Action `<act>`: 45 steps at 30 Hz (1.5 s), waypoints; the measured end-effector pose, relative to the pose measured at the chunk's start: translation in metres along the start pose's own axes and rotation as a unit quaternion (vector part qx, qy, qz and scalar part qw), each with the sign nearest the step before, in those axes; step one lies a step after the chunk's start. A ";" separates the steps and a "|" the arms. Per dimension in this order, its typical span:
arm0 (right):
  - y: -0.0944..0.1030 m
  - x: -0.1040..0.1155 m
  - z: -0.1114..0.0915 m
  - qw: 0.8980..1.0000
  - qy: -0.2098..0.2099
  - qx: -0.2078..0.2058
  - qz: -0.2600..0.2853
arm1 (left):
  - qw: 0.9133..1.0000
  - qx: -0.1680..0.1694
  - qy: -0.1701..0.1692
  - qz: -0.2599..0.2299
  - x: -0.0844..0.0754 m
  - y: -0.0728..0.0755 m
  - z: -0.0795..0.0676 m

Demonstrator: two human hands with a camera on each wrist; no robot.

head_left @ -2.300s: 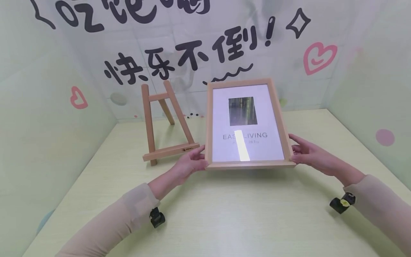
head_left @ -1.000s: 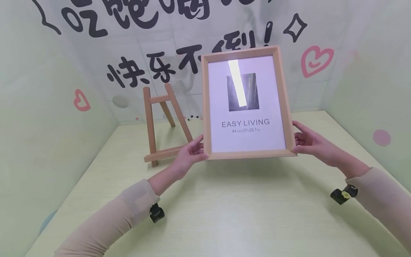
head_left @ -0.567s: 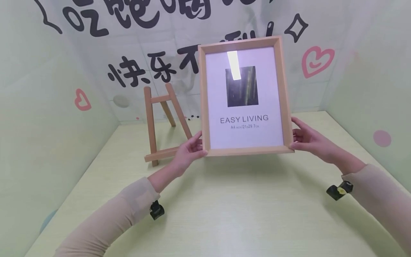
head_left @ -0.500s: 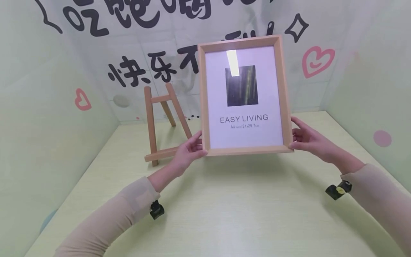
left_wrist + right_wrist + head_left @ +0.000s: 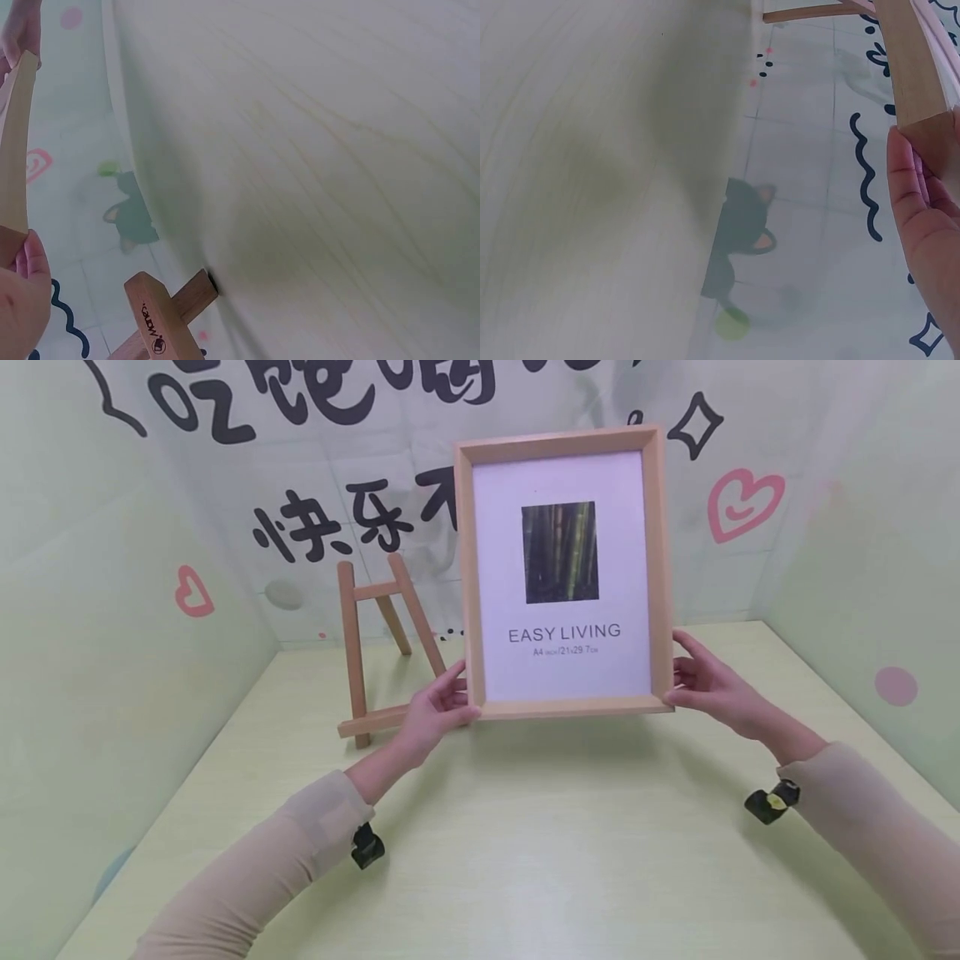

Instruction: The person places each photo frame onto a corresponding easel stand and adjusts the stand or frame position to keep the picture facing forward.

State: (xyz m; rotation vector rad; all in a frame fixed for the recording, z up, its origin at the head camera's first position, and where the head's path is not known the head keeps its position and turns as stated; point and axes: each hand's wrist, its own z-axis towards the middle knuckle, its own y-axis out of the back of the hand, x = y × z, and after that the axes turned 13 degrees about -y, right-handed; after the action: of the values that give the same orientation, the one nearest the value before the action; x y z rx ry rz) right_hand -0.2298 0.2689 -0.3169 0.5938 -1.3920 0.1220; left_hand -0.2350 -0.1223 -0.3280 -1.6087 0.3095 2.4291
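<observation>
A light wooden picture frame (image 5: 566, 706) is held up between both hands, nearly upright, its printed sheet with a dark bamboo photo facing the head camera. My left hand (image 5: 435, 714) grips its lower left corner, thumb at the front and fingers at the side and behind. At the lower right corner my right hand (image 5: 716, 689) holds it in the same way. The frame's shadow falls on the table beneath it. Behind the left hand stands a small wooden easel (image 5: 348, 643); that hand and the frame cover part of its right leg and ledge. In the left wrist view the easel's ledge (image 5: 161, 319) shows close by.
The pale table (image 5: 540, 860) reaches back to a white wall (image 5: 300, 452) with large black writing. Light green side walls (image 5: 90, 610) close it in on the left and right. A small black camera hangs under each sleeve cuff.
Both hands have raised the picture frame, tipped it more upright and lately shifted it slightly left. The bright glare on its front is gone. The easel has stayed in place.
</observation>
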 end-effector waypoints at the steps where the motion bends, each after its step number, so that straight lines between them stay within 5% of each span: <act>1: -0.001 -0.001 0.001 1.000 0.006 0.000 0.008 | 1.000 0.001 -0.006 0.002 0.001 0.001 0.000; 17: -0.013 -0.017 0.020 0.993 0.097 -0.009 0.066 | 0.998 -0.011 -0.045 0.029 0.008 0.009 0.000; 33: -0.023 -0.029 0.039 0.990 0.124 -0.040 0.051 | 0.996 -0.048 -0.057 0.041 0.017 0.014 0.003; 45: -0.036 -0.035 0.058 0.991 0.089 -0.084 0.051 | 0.994 -0.068 -0.044 0.067 0.024 0.026 0.010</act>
State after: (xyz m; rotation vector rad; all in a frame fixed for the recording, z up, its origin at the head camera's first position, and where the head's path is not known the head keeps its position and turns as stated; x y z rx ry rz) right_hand -0.2729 0.2209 -0.3583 0.3638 -1.2453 0.1345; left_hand -0.2600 -0.1427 -0.3453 -1.5753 0.2502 2.6671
